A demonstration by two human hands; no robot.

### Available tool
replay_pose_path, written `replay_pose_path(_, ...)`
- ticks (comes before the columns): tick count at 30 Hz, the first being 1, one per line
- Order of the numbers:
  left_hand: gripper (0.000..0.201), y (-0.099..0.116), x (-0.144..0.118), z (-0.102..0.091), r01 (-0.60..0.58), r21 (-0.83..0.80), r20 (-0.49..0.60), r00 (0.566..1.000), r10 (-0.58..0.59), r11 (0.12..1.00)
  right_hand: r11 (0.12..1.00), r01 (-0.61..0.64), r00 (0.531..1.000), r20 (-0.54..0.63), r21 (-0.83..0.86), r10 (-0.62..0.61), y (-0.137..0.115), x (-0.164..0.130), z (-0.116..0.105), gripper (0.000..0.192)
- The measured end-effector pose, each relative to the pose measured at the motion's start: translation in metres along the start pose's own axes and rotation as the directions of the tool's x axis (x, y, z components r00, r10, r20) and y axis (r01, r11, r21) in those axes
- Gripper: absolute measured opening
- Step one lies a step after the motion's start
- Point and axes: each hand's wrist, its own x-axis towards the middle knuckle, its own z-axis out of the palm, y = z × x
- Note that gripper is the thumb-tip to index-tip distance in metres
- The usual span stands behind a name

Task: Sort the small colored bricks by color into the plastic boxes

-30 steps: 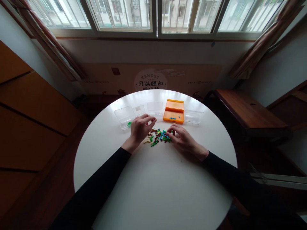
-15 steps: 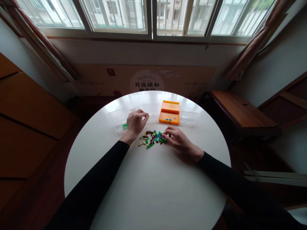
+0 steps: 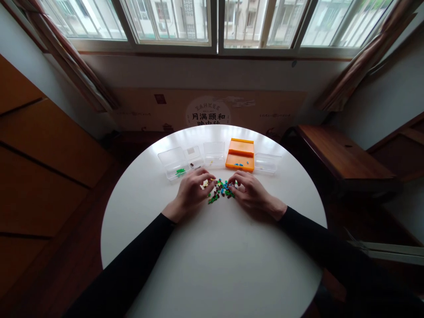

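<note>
While both my hands rest on the white round bench [image 3: 212, 256], they flank a small pile of coloured beads [image 3: 219, 190]. My left hand [image 3: 191, 191] lies palm down at the pile's left edge, fingers curled with the tips touching the nearest yellow and green pieces; whether a piece is pinched between them I cannot tell. My right hand [image 3: 251, 194] lies palm down at the pile's right edge, fingers bent and drawn in toward the blue and green pieces; again too small to tell if anything is gripped. The pile, a mix of green, blue, brown and yellow bits, sits between the two sets of fingertips, near the middle of the bench.

Beyond the hands, a row of small boxes stands along the far side. From left: a clear plastic box [image 3: 172, 162], lid open, with green pieces inside; a second clear box [image 3: 194, 157] holding a dark piece; a third clear box [image 3: 214, 153]; an orange box [image 3: 240, 154], lid raised, with blue pieces; a clear box [image 3: 266, 162] at far right. Black sleeves cover both arms. A window [image 3: 212, 22] runs across the wall behind.
</note>
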Motion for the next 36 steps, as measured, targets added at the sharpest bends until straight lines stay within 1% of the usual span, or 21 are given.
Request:
replay_pose_path(4, 0.010, 0.001, -0.004, 0.000, -0.026, -0.054, 0.064, 0.997, 0.030, 0.998, 0.993, 0.105, 0.994, 0.043, -0.057, -0.103, 0.003, 0.008, 0.003, 0.012)
replay_pose_path(8, 0.008, 0.001, -0.005, 0.002, -0.056, -0.056, 0.105, 0.993, 0.062, 0.997, 0.977, 0.183, 0.981, 0.084, -0.106, -0.174, 0.008, 0.014, 0.009, 0.012)
replay_pose_path(14, 0.009, -0.001, -0.006, 0.003, -0.019, -0.051, 0.125, 0.992, 0.026, 0.998, 0.968, 0.230, 0.973, 0.049, -0.104, -0.226, 0.015, 0.014, 0.015, 0.016)
replay_pose_path(17, 0.007, -0.002, -0.007, 0.003, -0.012, -0.060, 0.140, 0.990, 0.020, 0.998, 0.966, 0.232, 0.972, 0.055, -0.112, -0.228, 0.016, 0.013, 0.014, 0.018)
replay_pose_path(23, 0.009, 0.003, -0.007, 0.000, -0.020, -0.059, 0.160, 0.987, 0.029, 0.998, 0.974, 0.216, 0.976, 0.051, -0.073, -0.213, 0.013, 0.010, 0.011, 0.020)
replay_pose_path(26, 0.009, 0.004, -0.007, -0.002, -0.025, -0.059, 0.172, 0.985, 0.035, 0.998, 0.976, 0.212, 0.976, 0.066, -0.060, -0.208, 0.010, 0.009, 0.007, 0.020)
replay_pose_path(32, 0.011, 0.003, -0.008, -0.004, -0.027, -0.056, 0.192, 0.981, 0.038, 0.998, 0.985, 0.170, 0.985, 0.039, -0.013, -0.170, 0.005, 0.007, -0.003, 0.021)
replay_pose_path(36, 0.010, 0.003, -0.009, -0.005, -0.028, -0.053, 0.207, 0.978, 0.039, 0.998, 0.989, 0.148, 0.988, 0.048, 0.015, -0.149, 0.005, 0.006, -0.007, 0.022)
